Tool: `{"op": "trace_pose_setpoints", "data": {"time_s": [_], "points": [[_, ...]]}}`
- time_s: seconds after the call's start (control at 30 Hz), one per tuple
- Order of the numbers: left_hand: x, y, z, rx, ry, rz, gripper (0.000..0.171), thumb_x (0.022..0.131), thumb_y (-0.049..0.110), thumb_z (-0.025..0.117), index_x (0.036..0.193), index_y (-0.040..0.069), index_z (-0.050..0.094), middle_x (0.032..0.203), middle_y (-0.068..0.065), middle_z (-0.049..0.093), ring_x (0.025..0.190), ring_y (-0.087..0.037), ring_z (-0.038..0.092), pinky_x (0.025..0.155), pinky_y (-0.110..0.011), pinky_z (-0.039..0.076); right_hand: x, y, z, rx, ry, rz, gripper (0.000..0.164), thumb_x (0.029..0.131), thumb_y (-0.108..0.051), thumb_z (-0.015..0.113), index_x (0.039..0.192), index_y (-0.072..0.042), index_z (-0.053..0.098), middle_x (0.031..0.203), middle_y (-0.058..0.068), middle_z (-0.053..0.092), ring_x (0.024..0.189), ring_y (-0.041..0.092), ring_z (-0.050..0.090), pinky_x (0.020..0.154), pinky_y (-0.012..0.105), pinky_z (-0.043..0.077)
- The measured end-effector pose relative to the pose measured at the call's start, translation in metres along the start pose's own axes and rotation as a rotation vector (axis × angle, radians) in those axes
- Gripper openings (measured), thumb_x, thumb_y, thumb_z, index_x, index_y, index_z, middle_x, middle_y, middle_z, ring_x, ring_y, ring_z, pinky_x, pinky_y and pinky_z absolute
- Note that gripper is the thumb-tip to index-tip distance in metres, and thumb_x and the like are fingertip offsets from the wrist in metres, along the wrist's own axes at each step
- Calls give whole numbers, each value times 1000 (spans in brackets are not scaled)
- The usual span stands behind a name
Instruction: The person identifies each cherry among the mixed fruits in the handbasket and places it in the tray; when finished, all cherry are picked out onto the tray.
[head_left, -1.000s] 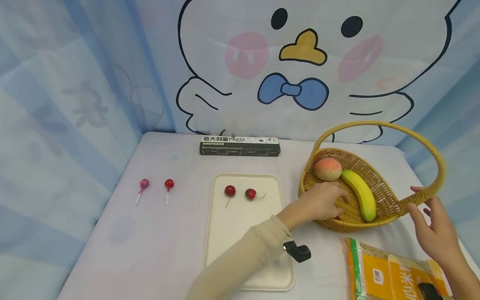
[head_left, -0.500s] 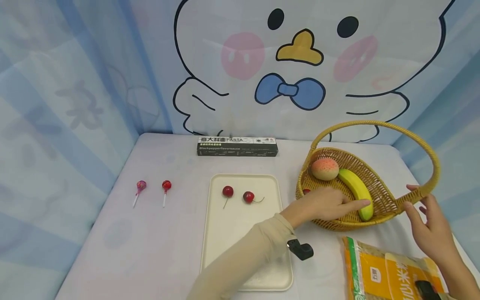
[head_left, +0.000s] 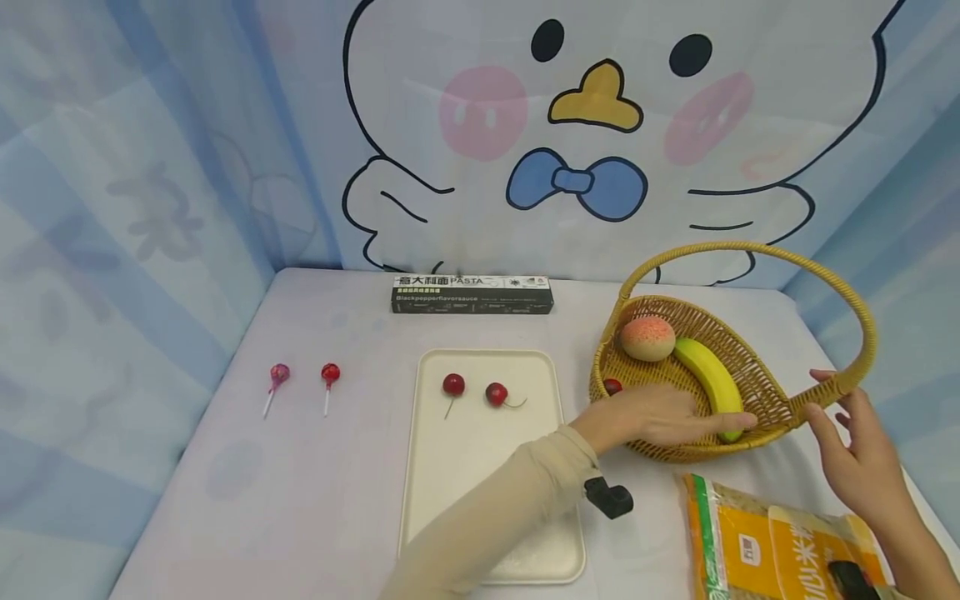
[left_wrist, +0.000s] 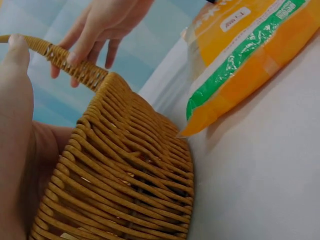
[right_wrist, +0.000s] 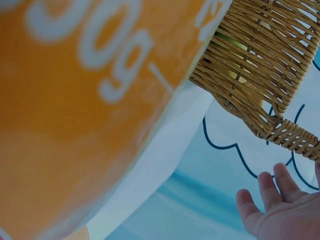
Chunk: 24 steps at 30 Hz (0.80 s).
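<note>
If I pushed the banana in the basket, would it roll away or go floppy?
The banana would probably rock or slide rather than roll, because it's long and curved. It's likely stiff, since its plump shape doesn't sag. The raised sides of the basket should probably stop it going far.

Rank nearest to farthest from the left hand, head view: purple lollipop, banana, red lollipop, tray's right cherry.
1. Banana, partly hidden by the left hand.
2. Right cherry, on the tray.
3. Red lollipop, left of the tray.
4. Purple lollipop, leftmost.
</note>
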<state>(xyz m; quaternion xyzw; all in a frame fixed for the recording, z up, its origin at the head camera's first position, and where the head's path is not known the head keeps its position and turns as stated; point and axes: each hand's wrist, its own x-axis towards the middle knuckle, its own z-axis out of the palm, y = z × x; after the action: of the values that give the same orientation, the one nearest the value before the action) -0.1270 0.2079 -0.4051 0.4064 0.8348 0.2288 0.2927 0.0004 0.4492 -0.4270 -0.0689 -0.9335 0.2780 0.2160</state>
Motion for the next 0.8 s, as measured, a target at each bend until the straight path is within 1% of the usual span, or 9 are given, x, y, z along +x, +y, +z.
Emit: {"op": "trace_pose_setpoints", "data": {"time_s": [0.17,0.2,0.4,0.5,0.57,0.63,0.7,0.73,0.8], "points": [[-1,1,2,22,-17,7,81,101,83,28,74,21,72,69,3,66,70,-12,67,71,-26,48,1,0,0,-6,-7,8,56,114,-17,48,167,-19,31,167,1,39,158,-7,25,116,4,9],[-1,1,2,26,-12,6,81,101,83,28,75,21,73,69,3,67,71,-12,67,71,-26,49,1,-1,0,-7,-8,8,56,114,-17,48,167,-19,31,167,1,39,159,-5,26,116,4,9],[0,2,4,66,-5,-8,79,100,83,30,78,22,74,69,3,66,68,-10,66,68,-25,50,1,-1,0,-2,-4,6,56,113,-17,49,167,-19,32,162,-10,40,148,-20,25,115,3,10],[1,2,5,72,-13,-11,77,100,84,31,81,22,73,71,3,68,69,-10,66,69,-24,50,1,-1,0,-5,-8,14,56,114,-17,49,167,-18,31,164,-1,41,155,-11,26,115,3,9],[1,2,5,79,-21,-6,76,100,83,32,83,23,74,73,3,68,69,-9,66,69,-24,51,1,0,0,-5,-7,14,56,114,-17,49,167,-18,32,164,1,41,156,-10,26,116,4,9],[2,1,5,78,-35,3,73,100,83,33,88,23,74,77,4,69,71,-8,67,69,-23,51,1,1,0,-3,-4,11,56,114,-17,49,167,-19,32,163,-8,41,155,-10,26,116,4,9],[2,1,6,78,-47,10,69,100,82,36,93,24,73,81,4,70,74,-7,67,70,-22,52,0,1,0,4,5,0,56,113,-16,49,166,-18,33,158,-23,39,149,-19,25,116,4,10],[3,1,6,84,-53,13,69,100,82,36,95,24,73,81,5,69,74,-7,67,70,-22,52,0,1,0,4,7,-4,56,113,-16,49,166,-18,33,156,-27,37,149,-18,26,116,4,10],[3,1,6,90,-62,12,66,100,81,38,97,25,72,83,5,69,75,-7,67,71,-22,52,0,1,0,2,8,-5,55,113,-16,49,166,-17,33,156,-27,37,152,-15,26,115,4,10]]}}
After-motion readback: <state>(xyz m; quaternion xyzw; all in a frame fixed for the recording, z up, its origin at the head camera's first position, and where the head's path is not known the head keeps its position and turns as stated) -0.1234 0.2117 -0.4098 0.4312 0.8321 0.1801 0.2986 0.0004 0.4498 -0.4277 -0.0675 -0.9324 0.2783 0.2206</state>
